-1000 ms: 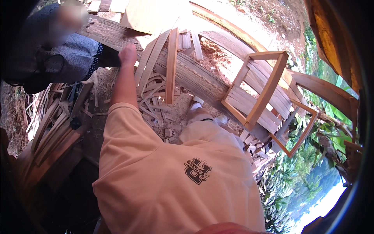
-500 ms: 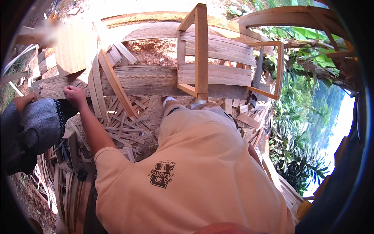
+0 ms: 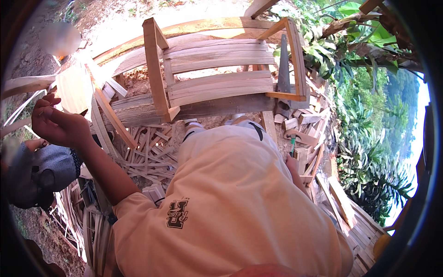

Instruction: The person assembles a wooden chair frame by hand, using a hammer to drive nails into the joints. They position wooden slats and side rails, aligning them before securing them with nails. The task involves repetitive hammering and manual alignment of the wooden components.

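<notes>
My left hand (image 3: 57, 122) is raised at the far left, empty, its fingers loosely curled and apart. It is nearest to an upright pale board (image 3: 74, 90) and a seated person's grey sleeve. Low by my right side, my right hand (image 3: 291, 162) is closed around a green-handled tool (image 3: 292, 145) that looks like a hammer; its head is hard to make out against the wood scraps. Ahead of me, a slatted wooden frame (image 3: 221, 87) with an upright end frame on each side rests on a thick beam (image 3: 207, 108). A handsaw (image 3: 284, 69) stands at its right end.
At left sits another person in grey patterned clothing (image 3: 55, 168), one hand near mine. Thin offcuts (image 3: 147, 150) cover the ground before my feet. Slats (image 3: 341, 203) are stacked at lower right, with more strips at lower left. Green plants (image 3: 369, 152) border the right side.
My left hand has lifted from beside the beam, its fist loosening. My right hand and the green-handled tool have come into view. The view has shifted, so the frame appears further left.
</notes>
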